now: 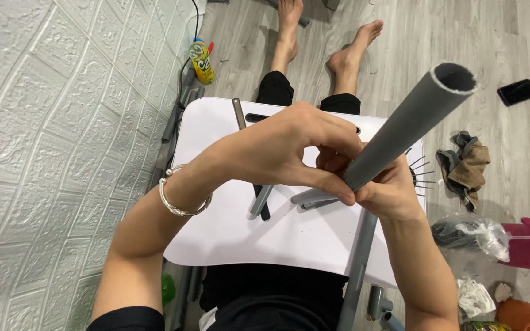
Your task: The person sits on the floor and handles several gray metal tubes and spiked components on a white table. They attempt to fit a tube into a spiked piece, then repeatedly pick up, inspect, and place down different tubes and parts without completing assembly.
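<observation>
Grey plastic pipe gripped at its lower end by both hands' closed fingers, long axis rising toward two o'clock above white surface.

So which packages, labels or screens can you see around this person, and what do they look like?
Printed bottle: on the floor by the white wall, upper left; yellow and green with a red cap.
Phone: flat on the grey floor, upper right; dark rectangle, screen blank.
Plastic bag: on the floor at right; clear, crumpled, holding something dark.
No signs in view.
</observation>
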